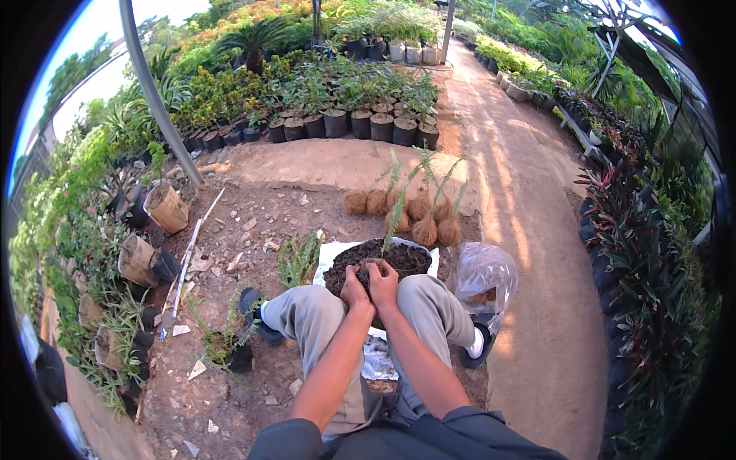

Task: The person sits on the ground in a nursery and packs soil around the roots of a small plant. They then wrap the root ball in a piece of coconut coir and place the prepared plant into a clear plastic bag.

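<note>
Between the person's knees, a wide container of dark soil (411, 259) rests on a white sheet (326, 256). My left hand (354, 285) and my right hand (382, 279) meet over the soil, cupped around a dark clump at the base of a fern seedling (395, 221). The fern stands upright, its frond rising above my fingers. How much of the clump each hand bears is hidden by the fingers. Just beyond the container, several round fibre-wrapped root balls (424, 232) sit on the ground, some with fern fronds.
A clear plastic bag (487, 273) with brown material lies by the right foot. Potted ferns (299, 260) stand at the left, near a long pale strip (190, 247). Black-bagged plants (335, 122) line the far side. A concrete path (535, 287) runs along the right.
</note>
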Available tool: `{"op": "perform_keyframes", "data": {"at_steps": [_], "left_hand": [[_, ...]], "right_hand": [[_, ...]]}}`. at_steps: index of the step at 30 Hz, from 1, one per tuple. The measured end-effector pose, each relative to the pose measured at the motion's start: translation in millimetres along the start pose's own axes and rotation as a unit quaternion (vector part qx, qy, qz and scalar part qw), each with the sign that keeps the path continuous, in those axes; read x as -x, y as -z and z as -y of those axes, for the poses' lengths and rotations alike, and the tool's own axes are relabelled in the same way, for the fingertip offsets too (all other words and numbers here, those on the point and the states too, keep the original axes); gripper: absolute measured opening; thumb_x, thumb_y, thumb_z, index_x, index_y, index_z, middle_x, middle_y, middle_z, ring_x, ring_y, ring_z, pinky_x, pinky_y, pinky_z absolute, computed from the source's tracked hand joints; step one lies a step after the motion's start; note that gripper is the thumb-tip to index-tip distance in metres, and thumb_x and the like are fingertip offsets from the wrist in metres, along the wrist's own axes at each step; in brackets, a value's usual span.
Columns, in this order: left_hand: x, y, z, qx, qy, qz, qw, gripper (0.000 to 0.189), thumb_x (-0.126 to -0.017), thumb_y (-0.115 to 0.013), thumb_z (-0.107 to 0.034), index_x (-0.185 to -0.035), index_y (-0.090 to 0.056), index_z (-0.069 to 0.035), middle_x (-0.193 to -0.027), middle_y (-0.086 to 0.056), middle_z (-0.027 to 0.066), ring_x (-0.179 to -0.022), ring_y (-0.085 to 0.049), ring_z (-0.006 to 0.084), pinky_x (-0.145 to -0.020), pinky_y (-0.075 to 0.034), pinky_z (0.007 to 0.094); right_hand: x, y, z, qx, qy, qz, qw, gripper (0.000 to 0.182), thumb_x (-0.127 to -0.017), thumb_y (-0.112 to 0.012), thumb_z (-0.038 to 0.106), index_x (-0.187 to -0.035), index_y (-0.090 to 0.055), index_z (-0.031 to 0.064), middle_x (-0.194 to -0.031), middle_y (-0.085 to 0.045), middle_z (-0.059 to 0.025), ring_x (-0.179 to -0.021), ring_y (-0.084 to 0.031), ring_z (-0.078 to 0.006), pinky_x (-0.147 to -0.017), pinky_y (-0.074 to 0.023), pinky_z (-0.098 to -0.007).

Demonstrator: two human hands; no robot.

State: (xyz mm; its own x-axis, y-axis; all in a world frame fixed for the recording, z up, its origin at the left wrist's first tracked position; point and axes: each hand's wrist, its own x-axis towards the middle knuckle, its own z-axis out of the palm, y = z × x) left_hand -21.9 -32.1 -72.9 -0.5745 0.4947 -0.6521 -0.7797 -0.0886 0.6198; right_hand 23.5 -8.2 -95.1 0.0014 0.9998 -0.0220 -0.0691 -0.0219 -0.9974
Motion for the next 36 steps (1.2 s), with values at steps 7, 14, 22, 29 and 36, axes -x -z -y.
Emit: {"op": "perform_keyframes", "data": {"at_steps": [7, 14, 22, 29, 36], "left_hand": [[-15.9, 5.2, 4.7, -0.012, -0.032, 0.029, 0.999, 0.03, -0.086, -0.063, -0.033, -0.093, -0.069, -0.005, -0.098, -0.067, 0.0057, -0.086, -0.064, 0.0178, -0.08, -0.051, 0.033], [-18.1, 12.0, 0.3, 0.085, -0.016, 0.155, 0.984, 0.019, -0.086, -0.06, -0.027, -0.089, -0.066, -0.009, -0.091, -0.067, 0.0052, -0.08, -0.065, 0.0202, -0.078, -0.053, 0.0333], [-7.9, 7.9, 2.6, 0.116, 0.049, 0.261, 0.957, 0.023, -0.086, -0.056, -0.03, -0.092, -0.066, -0.01, -0.092, -0.068, 0.0049, -0.082, -0.065, 0.021, -0.081, -0.053, 0.0333], [-27.7, 19.4, 7.6, 0.116, 0.129, 0.325, 0.93, 0.033, -0.087, -0.052, -0.039, -0.096, -0.066, -0.01, -0.095, -0.069, 0.0059, -0.085, -0.066, 0.0228, -0.081, -0.053, 0.035], [6.6, 5.6, -0.2, 0.087, 0.147, 0.367, 0.914, 0.039, -0.091, -0.046, -0.042, -0.105, -0.065, -0.011, -0.105, -0.068, 0.0056, -0.096, -0.065, 0.0242, -0.088, -0.051, 0.0369]], "right_hand": [[4.3, -3.0, 1.8, -0.063, 0.001, 0.001, 0.998, 0.018, -0.088, -0.062, 0.011, -0.097, -0.072, -0.0012, -0.09, -0.072, -0.0069, -0.082, -0.064, -0.0111, -0.079, -0.0499, -0.0256], [16.6, -4.1, 22.2, -0.133, 0.058, 0.01, 0.989, 0.02, -0.088, -0.063, 0.013, -0.099, -0.07, -0.0018, -0.093, -0.071, -0.0065, -0.085, -0.064, -0.0117, -0.082, -0.05, -0.0261], [18.4, 8.6, 31.3, -0.065, 0.098, -0.009, 0.993, 0.02, -0.086, -0.065, 0.012, -0.101, -0.069, -0.0015, -0.09, -0.071, -0.0067, -0.083, -0.064, -0.0126, -0.08, -0.0507, -0.0275], [16.8, 5.8, 33.6, -0.046, 0.141, -0.006, 0.989, 0.023, -0.082, -0.067, 0.012, -0.1, -0.068, -0.001, -0.089, -0.071, -0.0103, -0.085, -0.068, -0.0179, -0.082, -0.0514, -0.0309], [11.0, 19.9, 40.4, 0.028, 0.147, -0.022, 0.989, 0.02, -0.083, -0.066, 0.011, -0.1, -0.069, -0.0001, -0.095, -0.07, -0.01, -0.089, -0.066, -0.017, -0.085, -0.05, -0.0308]]}}
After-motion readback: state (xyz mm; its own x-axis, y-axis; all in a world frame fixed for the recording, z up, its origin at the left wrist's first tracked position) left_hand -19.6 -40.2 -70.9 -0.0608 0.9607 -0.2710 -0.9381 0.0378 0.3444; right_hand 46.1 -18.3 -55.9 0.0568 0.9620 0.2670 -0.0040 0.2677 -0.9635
